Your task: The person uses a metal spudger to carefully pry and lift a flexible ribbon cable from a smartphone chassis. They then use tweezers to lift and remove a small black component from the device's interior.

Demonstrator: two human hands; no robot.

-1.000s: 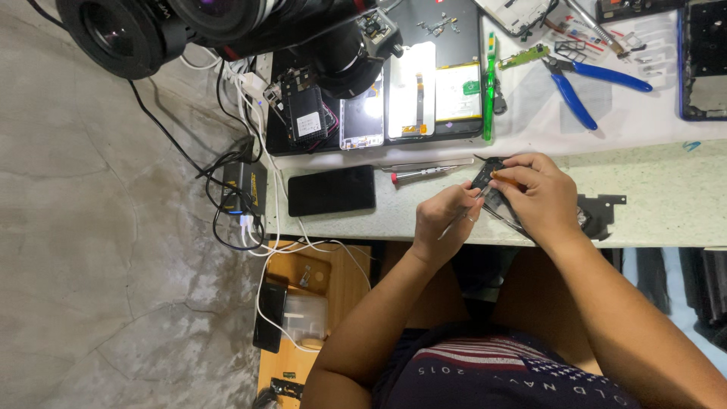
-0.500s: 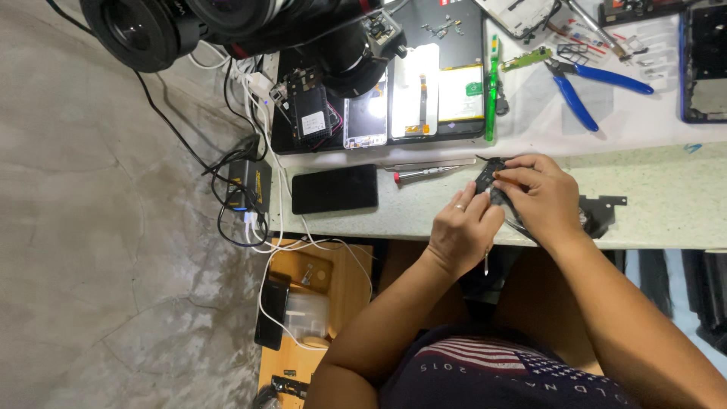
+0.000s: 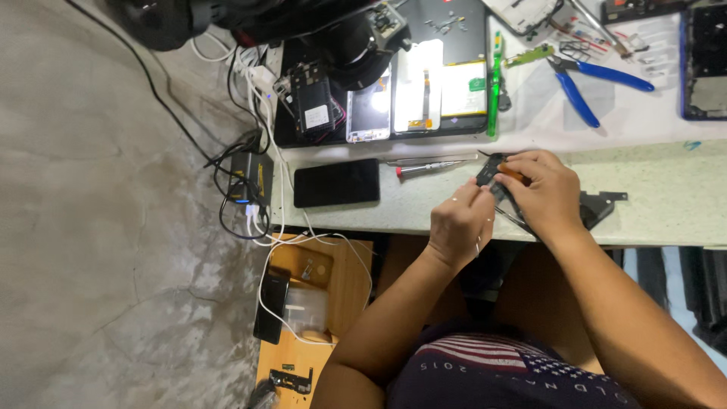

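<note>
- We see our left hand (image 3: 460,223) closed on a thin tool, at the bench edge (image 3: 363,226).
- Our right hand (image 3: 547,193) grips a small dark phone part (image 3: 491,171).
- Open room between screwdriver (image 3: 428,168) and hands.

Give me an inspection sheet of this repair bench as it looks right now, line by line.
Surface: pale speckled benchtop, bare at the right.
Job's things: small black phone part held between both hands over the bench edge; an orange-tipped tool shows at the right hand.
Clutter: black smartphone, red-handled screwdriver, blue-handled pliers, opened phones on a dark mat, green tool.
Grippers: left hand pinches the part from below; right hand grips it and the tool.
Cables: white and black cords tangle off the bench's left end to a power strip.
Surroundings: grey concrete floor; wooden stool with bits below.
</note>
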